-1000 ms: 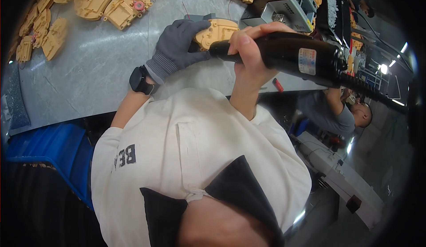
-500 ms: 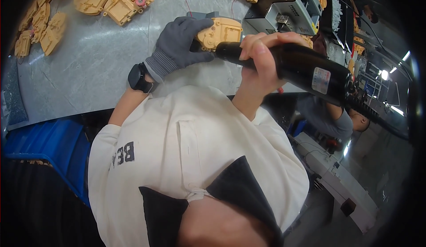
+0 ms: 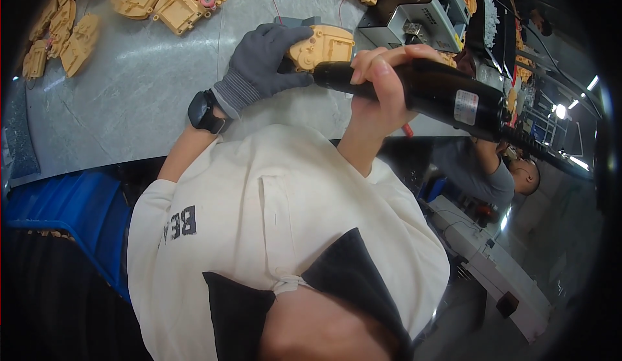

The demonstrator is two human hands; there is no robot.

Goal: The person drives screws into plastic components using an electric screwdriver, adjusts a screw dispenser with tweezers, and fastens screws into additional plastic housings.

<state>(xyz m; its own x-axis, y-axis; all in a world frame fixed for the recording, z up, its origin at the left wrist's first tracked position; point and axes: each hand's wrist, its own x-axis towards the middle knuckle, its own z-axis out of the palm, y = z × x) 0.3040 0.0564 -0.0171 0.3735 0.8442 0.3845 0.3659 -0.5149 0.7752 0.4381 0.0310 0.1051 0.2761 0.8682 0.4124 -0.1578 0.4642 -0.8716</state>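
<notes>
My left hand (image 3: 260,63), in a grey knit glove, grips the left side of a yellow-orange plastic housing (image 3: 332,45). Its thumb lies along the lower edge, its fingers over the upper left. Behind the housing a grey fixture block (image 3: 300,21) shows in part. Bare, my right hand (image 3: 385,92) wraps round a black electric screwdriver (image 3: 427,92) with a corded rear end. The tool's tapered nose is at the lower edge of the housing; its very tip cannot be made out.
Several more housings (image 3: 191,6) lie at the table's far left, one with a pink-red round part. A grey metal box (image 3: 424,27) stands beyond my right hand. A blue bin (image 3: 78,212) sits below the table's left edge. At the right is another person (image 3: 476,170).
The screwdriver's rear end has shifted slightly left and down with my right hand. My left hand and the housing stay nearly in place.
</notes>
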